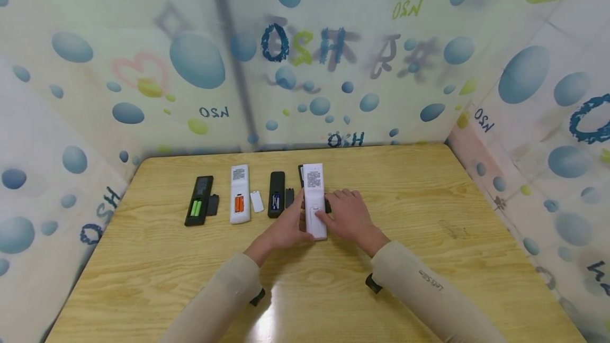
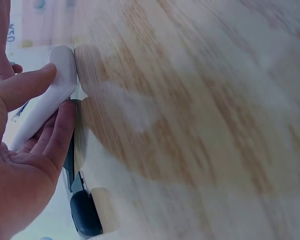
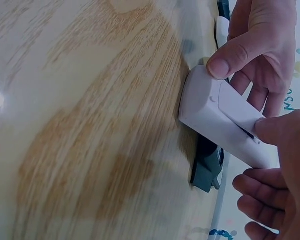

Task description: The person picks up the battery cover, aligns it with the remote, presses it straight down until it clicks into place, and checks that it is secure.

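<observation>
A white remote control (image 1: 313, 176) is back side up between both hands, close over the table. My left hand (image 1: 286, 225) holds its near end, thumb on the back and fingers around the side. My right hand (image 1: 351, 216) grips it from the right, its thumb pressing the battery cover (image 3: 237, 107). A narrow dark gap shows at the cover's edge near that thumb. Partly hidden behind the white remote lies a black remote (image 1: 301, 172), and a dark piece (image 3: 204, 162) shows beneath it in the right wrist view.
To the left lie a black remote (image 1: 202, 189) with green batteries, a white remote (image 1: 240, 181) with orange batteries and a black remote (image 1: 277, 181) with blue ones, all opened. Their loose covers, one of them white (image 1: 257, 201), lie beside them. Patterned walls border the wooden table (image 1: 429, 200).
</observation>
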{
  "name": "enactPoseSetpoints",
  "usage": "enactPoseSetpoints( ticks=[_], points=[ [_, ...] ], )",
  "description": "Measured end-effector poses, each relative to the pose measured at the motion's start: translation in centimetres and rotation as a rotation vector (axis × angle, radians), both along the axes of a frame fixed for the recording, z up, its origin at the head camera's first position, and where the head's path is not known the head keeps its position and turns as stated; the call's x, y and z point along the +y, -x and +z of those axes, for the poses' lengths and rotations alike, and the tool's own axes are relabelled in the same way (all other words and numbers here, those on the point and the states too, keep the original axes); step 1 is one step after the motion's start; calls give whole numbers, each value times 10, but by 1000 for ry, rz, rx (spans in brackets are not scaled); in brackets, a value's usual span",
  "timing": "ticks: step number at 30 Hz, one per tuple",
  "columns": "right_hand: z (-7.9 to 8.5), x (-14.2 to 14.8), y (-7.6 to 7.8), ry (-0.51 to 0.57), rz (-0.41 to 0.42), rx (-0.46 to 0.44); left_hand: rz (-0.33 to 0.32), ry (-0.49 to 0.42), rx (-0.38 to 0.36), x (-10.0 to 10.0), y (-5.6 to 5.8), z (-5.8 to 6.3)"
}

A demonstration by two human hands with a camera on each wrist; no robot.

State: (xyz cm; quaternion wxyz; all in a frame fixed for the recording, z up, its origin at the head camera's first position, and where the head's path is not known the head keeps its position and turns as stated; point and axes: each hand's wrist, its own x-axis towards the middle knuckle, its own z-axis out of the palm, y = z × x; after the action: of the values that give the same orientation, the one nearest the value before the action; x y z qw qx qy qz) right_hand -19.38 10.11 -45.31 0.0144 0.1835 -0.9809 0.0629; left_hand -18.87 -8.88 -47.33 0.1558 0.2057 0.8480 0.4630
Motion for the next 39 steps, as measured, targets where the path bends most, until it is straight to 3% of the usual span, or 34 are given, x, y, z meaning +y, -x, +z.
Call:
enactPoseSetpoints(
  ticks=[18, 31, 39],
  points=[
    [-2, -2, -1, -30, -10, 0, 5, -10, 3, 1, -2, -2],
    [0, -5, -2, -9, -22, -14, -3, 4, 5, 0, 0, -4],
    [-1, -6, -3, 45, -34, -12, -12, 4, 42, 0, 0, -4]
  ],
)
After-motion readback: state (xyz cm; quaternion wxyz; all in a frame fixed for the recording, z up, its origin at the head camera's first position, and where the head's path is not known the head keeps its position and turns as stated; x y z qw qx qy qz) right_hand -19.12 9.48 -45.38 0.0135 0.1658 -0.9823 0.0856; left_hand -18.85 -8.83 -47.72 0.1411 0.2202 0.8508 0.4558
